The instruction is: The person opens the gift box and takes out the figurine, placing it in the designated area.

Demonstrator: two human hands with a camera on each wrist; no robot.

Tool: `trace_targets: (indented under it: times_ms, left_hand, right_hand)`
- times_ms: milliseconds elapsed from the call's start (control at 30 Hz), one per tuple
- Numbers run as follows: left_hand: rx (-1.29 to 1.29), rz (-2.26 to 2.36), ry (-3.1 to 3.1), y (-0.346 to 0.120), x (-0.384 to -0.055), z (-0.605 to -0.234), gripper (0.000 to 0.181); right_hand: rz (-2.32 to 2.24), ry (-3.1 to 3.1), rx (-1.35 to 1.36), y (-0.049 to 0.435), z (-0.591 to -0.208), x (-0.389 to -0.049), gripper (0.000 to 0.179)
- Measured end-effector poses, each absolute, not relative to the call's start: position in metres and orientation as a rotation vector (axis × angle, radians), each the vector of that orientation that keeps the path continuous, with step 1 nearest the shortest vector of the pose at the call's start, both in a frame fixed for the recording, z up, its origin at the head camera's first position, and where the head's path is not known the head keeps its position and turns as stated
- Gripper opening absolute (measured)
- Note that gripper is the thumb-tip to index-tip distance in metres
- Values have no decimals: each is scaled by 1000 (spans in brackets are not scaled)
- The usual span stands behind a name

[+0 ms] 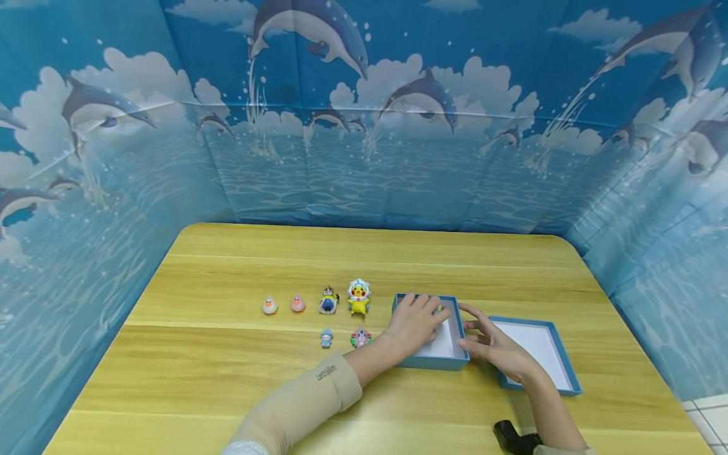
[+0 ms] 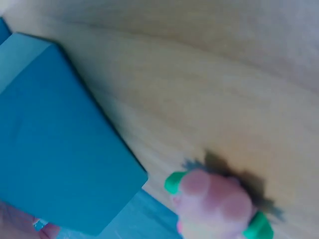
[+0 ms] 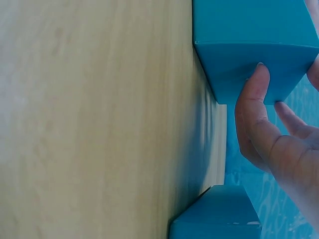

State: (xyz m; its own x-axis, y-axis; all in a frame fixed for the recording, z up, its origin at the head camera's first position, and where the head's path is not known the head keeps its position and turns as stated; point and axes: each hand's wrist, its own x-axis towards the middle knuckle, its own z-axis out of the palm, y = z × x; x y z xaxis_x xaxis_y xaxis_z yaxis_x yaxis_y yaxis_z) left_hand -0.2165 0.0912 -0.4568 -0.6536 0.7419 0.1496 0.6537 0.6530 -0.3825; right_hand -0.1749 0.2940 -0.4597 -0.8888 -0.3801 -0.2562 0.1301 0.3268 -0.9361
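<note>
My left hand (image 1: 415,322) reaches over the rim of the blue box (image 1: 435,362), fingers pointing down inside it. A small yellow-green thing (image 1: 439,308) shows by those fingers; the hand hides most of it, so I cannot tell whether it is gripped. My right hand (image 1: 500,347) touches the box's right wall, its thumb (image 3: 256,84) against the outside and the fingers near the far corner. A pink toy figure with green parts (image 1: 361,337) stands left of the box, partly behind my left forearm; the left wrist view shows it (image 2: 214,204) close up.
Left of the box stand a yellow figure with a white hood (image 1: 359,297), a crowned figure (image 1: 328,301), a pink duck (image 1: 297,303), a white duck (image 1: 270,306) and a small blue figure (image 1: 327,338). The white-lined lid (image 1: 560,354) lies right, below it a black object (image 1: 512,438).
</note>
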Motion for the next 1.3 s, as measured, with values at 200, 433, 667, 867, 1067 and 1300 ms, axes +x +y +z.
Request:
trace_targets:
  times_ms: [200,433,667,867,1067,1300]
  left_hand:
    - [-1113,321,-2546,82,-215,-445,42]
    - [-1089,215,-2491,65,-211,-433,33]
    - [-1058,223,-2445,44,-207,-427,32]
    - [-1007,256,-2386,25,-203,-427,35]
    - [-985,197,-2386,6,-202,-428,32]
    - [-961,155,-2433,-22,-199,-429,37]
  right_hand:
    - [-1586,2167,-215,294,-459,-175,72]
    - [-1596,2159,-206,293,-460,-175,72]
    - [-1588,2172,-194,294,-459,-175,72]
    - [-1589,2172,-196,293,-458,-175,73]
    - [-1587,2180,-210,294,-459,-175,73]
    - [-1591,2173,-222,294,-459,-175,73]
